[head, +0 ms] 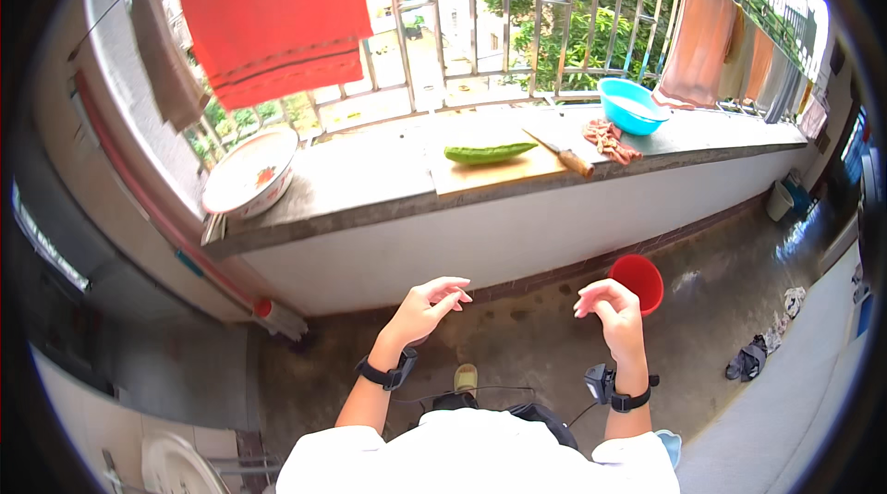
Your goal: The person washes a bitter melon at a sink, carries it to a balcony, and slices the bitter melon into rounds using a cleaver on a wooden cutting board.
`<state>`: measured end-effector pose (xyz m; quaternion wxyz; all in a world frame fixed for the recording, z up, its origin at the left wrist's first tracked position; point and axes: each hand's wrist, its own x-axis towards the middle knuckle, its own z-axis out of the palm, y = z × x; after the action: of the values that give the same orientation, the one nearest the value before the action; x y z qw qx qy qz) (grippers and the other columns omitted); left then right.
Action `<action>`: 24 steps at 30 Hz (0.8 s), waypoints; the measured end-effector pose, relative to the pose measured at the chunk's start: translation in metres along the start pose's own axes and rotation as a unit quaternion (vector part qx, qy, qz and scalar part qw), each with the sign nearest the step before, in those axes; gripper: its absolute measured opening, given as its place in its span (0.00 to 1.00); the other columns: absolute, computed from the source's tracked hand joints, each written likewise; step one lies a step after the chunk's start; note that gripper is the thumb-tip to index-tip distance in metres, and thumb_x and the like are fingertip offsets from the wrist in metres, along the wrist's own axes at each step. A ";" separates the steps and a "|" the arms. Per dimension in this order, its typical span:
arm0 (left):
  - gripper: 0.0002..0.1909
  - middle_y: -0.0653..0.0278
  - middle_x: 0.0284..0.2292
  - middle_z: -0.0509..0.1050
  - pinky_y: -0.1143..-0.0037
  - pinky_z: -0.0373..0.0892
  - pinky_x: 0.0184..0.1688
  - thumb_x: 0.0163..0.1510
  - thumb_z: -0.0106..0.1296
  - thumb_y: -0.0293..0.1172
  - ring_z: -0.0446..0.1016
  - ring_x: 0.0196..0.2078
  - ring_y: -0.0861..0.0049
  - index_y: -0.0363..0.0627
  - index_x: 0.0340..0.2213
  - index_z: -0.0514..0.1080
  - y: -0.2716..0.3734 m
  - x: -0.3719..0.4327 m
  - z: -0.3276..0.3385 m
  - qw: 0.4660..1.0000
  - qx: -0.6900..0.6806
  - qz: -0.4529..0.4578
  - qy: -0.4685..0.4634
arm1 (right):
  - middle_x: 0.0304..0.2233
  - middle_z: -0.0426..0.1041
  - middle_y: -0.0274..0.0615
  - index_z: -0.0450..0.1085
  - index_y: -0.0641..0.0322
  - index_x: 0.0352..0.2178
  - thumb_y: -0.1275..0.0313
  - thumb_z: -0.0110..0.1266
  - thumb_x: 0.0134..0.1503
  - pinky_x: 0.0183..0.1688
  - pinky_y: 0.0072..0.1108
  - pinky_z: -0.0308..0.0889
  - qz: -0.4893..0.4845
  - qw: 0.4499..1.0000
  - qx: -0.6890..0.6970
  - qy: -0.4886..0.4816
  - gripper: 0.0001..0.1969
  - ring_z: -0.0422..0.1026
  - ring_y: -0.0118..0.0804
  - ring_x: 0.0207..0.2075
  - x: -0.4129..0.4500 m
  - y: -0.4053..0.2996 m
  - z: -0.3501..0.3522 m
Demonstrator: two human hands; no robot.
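Observation:
My left hand (431, 308) is raised in front of me, fingers apart and slightly curled, holding nothing. My right hand (611, 310) hangs in the air near the red bucket (641, 286), also empty with bent fingers. Each wrist wears a black strap with a small device. Beyond both hands, on the ledge, a green bitter gourd or similar long vegetable (489, 153) lies across a wooden cutting board (468, 180). A knife with a wooden handle (576, 163) rests at the board's right side, its blade pointing away to the left. Neither hand touches these things.
An enamel basin (253, 175) stands at the ledge's left end. A crumpled reddish cloth (611, 142) and a blue plastic basin (632, 107) are on the right. A red towel (274, 16) hangs before the metal railing (485, 72). Dark cloths (748, 360) lie on the floor.

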<state>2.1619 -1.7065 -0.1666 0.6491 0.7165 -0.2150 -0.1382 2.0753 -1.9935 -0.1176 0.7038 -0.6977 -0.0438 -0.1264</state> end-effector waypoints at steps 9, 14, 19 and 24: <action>0.12 0.64 0.38 0.70 0.80 0.67 0.38 0.49 0.50 0.25 0.69 0.40 0.78 0.41 0.38 0.70 -0.007 0.185 -0.050 0.980 0.122 0.093 0.125 | 0.34 0.68 0.42 0.67 0.61 0.36 0.80 0.50 0.43 0.44 0.29 0.59 -0.075 0.887 -0.440 0.117 0.15 0.66 0.41 0.41 0.185 0.057 -0.024; 0.15 0.58 0.44 0.66 0.70 0.59 0.51 0.46 0.53 0.28 0.62 0.49 0.63 0.41 0.38 0.69 -0.006 0.244 -0.064 0.954 0.236 0.111 0.147 | 0.39 0.63 0.43 0.60 0.58 0.45 0.80 0.50 0.40 0.46 0.33 0.56 -0.071 0.777 -0.614 0.117 0.26 0.60 0.46 0.45 0.266 0.100 -0.045; 0.29 0.55 0.53 0.57 0.67 0.55 0.54 0.43 0.58 0.35 0.55 0.54 0.58 0.43 0.47 0.63 -0.031 0.280 -0.077 0.930 0.311 0.036 0.193 | 0.37 0.64 0.46 0.59 0.58 0.47 0.81 0.49 0.39 0.40 0.33 0.62 0.031 0.781 -0.623 -0.012 0.28 0.64 0.48 0.40 0.319 0.139 -0.081; 0.33 0.54 0.53 0.56 0.67 0.55 0.55 0.42 0.59 0.33 0.55 0.54 0.58 0.44 0.50 0.60 -0.051 0.307 -0.082 0.911 0.363 -0.002 0.198 | 0.35 0.63 0.48 0.57 0.58 0.46 0.80 0.51 0.39 0.35 0.33 0.65 0.060 0.757 -0.646 -0.080 0.29 0.67 0.50 0.36 0.348 0.153 -0.082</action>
<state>2.4745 -1.7818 -0.1823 0.3735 0.9157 -0.1163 0.0923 2.4385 -2.1164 -0.1852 0.0858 -0.9954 0.0345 -0.0257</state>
